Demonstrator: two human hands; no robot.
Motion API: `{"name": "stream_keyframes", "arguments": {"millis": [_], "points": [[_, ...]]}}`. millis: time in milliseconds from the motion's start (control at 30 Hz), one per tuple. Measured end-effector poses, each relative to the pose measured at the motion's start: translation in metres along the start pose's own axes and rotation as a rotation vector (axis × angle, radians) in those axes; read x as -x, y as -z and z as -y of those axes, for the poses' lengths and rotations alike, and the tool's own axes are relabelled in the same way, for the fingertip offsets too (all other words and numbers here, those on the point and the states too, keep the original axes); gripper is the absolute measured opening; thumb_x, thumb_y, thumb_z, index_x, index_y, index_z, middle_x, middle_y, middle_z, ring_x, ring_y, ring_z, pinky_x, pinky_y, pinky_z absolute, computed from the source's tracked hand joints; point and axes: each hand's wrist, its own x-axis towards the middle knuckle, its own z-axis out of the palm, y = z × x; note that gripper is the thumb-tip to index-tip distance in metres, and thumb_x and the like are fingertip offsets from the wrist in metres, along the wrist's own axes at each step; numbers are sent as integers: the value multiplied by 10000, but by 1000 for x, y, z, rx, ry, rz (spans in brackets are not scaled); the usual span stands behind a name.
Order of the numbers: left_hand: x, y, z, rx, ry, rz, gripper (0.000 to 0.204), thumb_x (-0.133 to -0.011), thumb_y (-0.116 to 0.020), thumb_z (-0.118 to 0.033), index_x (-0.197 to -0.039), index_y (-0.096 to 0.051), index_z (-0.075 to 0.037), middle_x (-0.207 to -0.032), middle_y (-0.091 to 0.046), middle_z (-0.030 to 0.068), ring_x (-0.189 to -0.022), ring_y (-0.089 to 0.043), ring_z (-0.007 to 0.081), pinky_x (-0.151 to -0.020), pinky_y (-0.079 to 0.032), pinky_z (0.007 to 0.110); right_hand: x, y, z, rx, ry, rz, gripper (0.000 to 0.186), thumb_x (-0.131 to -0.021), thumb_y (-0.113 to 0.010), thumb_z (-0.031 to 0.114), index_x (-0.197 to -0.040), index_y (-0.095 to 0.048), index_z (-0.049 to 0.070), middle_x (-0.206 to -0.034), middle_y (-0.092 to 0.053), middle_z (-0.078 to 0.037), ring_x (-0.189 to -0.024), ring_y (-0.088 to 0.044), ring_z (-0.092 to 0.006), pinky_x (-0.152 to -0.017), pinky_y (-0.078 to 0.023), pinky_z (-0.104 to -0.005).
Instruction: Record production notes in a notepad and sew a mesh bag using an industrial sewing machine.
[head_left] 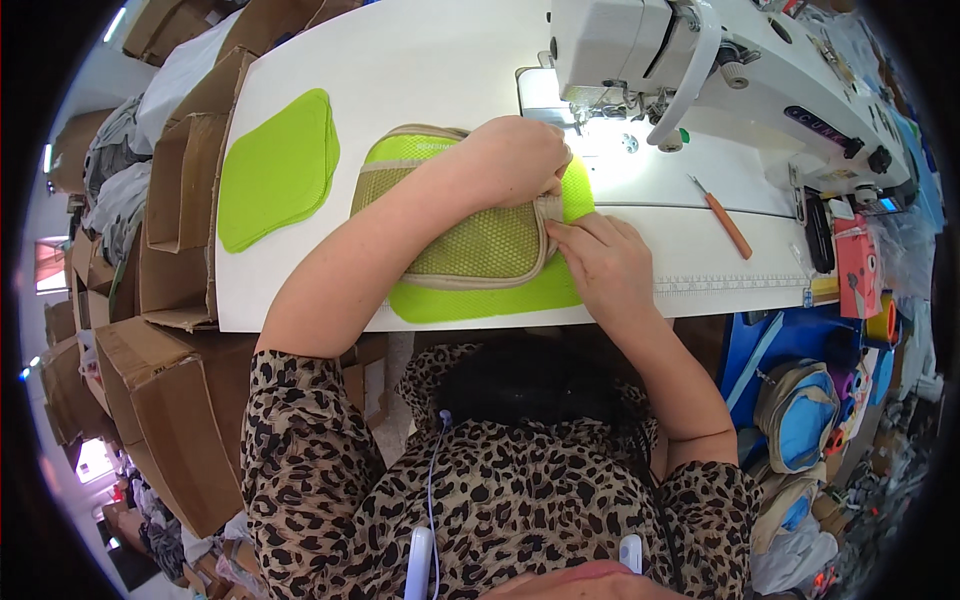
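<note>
A mesh pouch with a beige body, beige piping and a lime-green band lies on the white table in front of the sewing machine. Under it, a lime-green fabric panel sticks out at the near and right sides. My left hand reaches across the pouch, its fingers curled at the right edge close to the needle area; the fingertips are partly hidden. Just nearer to me, my right hand pinches the pouch's piped right corner between thumb and fingers.
The white sewing machine stands at the back right, its lamp lit. A seam ripper with an orange handle lies right of my hands. Stacked lime-green panels lie at the left. Cardboard boxes crowd the left side; blue round bags sit lower right.
</note>
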Motion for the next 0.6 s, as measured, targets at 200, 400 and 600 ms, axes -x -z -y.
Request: {"name": "stream_keyframes", "arguments": {"millis": [200,400,600], "points": [[3,-7,-6,-100,-34,-56,168,-778,-652,-180,-810,-689,-20,-881,-669,148,-833,-673,300,-719,-545,394,8,0,-1,123,67,-1,182,-776,-663,135,-952,-709,137,-731,-507,10,-714,-535,-146,-751,-369,-324],[0,-7,-7,-126,-11,-70,157,-762,-657,-153,-817,-693,-10,-856,-691,156,-816,-687,303,-711,-555,394,5,15,-3,-111,-146,161,150,-802,-683,159,-949,-714,147,-763,-530,21,-775,-536,-156,-779,-370,-345],[-6,2,-18,-106,96,101,238,-816,-647,-239,-848,-684,-6,-894,-674,158,-861,-657,315,-783,-517,411,4,13,-9,-57,-46,68,162,-814,-669,137,-966,-723,122,-748,-515,-18,-781,-533,-201,-784,-360,-360]]}}
